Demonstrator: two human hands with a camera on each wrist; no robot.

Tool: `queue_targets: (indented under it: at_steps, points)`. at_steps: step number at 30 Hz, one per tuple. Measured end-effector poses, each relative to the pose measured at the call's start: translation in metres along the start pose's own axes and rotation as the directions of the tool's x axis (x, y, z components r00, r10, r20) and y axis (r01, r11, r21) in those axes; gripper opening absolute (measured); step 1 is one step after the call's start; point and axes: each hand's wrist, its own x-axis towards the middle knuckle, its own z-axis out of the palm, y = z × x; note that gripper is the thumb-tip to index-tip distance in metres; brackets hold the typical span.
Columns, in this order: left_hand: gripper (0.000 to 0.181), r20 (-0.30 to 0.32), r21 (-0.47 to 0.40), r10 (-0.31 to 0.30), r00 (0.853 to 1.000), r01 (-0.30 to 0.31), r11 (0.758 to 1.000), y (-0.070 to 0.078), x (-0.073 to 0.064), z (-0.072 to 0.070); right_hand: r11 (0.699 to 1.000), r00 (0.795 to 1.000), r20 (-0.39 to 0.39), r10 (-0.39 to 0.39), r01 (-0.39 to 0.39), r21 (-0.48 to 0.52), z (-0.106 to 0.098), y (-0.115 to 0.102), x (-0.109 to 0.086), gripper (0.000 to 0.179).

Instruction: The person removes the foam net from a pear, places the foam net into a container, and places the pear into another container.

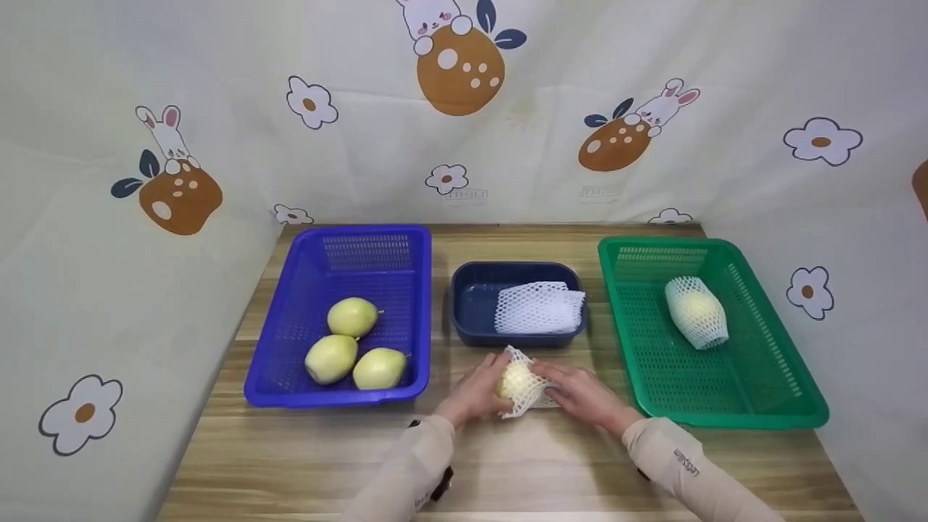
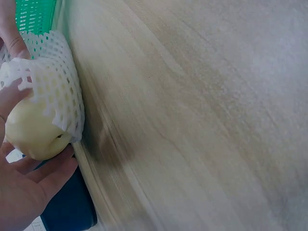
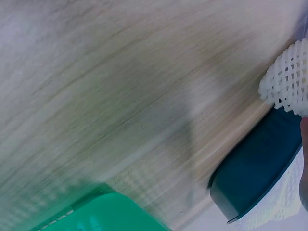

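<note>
A pale yellow pear is partly inside a white foam net, in front of the dark blue tray. My left hand grips the pear from the left, thumb on one side and fingers on the other. On the other side, my right hand holds the foam net, its fingers bent over the mesh. The left wrist view shows the net covering part of the pear and the pear's bare end facing the left palm. Only a sliver of the right hand's finger enters the right wrist view, beside the net.
On the left, a blue basket contains 3 bare pears. Folded foam nets lie in the dark blue tray at the back middle. A green basket on the right contains a net-wrapped pear. Patterned cloth surrounds the wooden table.
</note>
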Motion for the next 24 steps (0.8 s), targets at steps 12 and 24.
queue_targets:
  at_steps: [12, 24]
  points:
    - [0.070, -0.026, -0.073, 0.010, 1.000, -0.011, 0.997, -0.013, -0.015, -0.014, 0.995, 1.000, 0.015, -0.025, 0.026, -0.096, -0.012, 0.003, -0.002, 0.051]
    - [0.069, -0.063, 0.002, -0.016, 0.998, 0.016, 1.000, 0.001, -0.027, -0.044, 0.993, 1.000, 0.000, -0.017, 0.017, -0.118, -0.025, -0.002, 0.012, 0.050]
